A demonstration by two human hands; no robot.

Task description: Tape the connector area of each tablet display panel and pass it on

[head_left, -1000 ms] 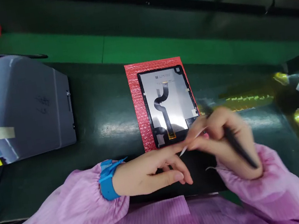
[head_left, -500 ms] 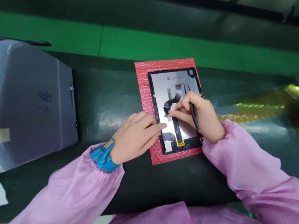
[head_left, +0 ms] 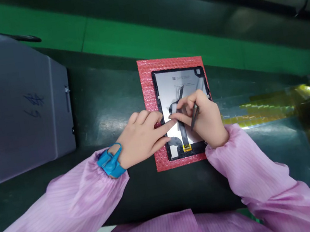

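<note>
A tablet screen panel (head_left: pixel 164 85), silver back up in a black frame, rests on a red bubble-wrap sheet (head_left: pixel 147 89). A black flex cable (head_left: pixel 185 138) crosses its back to a yellow end at the bottom; its upper part is raised and partly hidden by fingers. My right hand (head_left: pixel 207 119) keeps a dark tool that looks like tweezers (head_left: pixel 194 116) tucked in its fingers. Its thumb and index finger pinch at a small white piece (head_left: pixel 174 108) beside the cable. My left hand (head_left: pixel 146 135) lies with fingers spread over the panel's left edge, index fingertip close to the right thumb.
To the left stands a large grey machine housing (head_left: pixel 17 102) with handwriting on it. Strips of yellow film (head_left: pixel 260 109) lie on the dark table at right. A green strip (head_left: pixel 119 39) runs along the back. A blue wrist strap (head_left: pixel 111 163) is on my left wrist.
The flex cable's upper end has lifted from the panel and now stands at a slant. My left index finger has moved right, towards the right thumb. The tool in my right hand has tilted.
</note>
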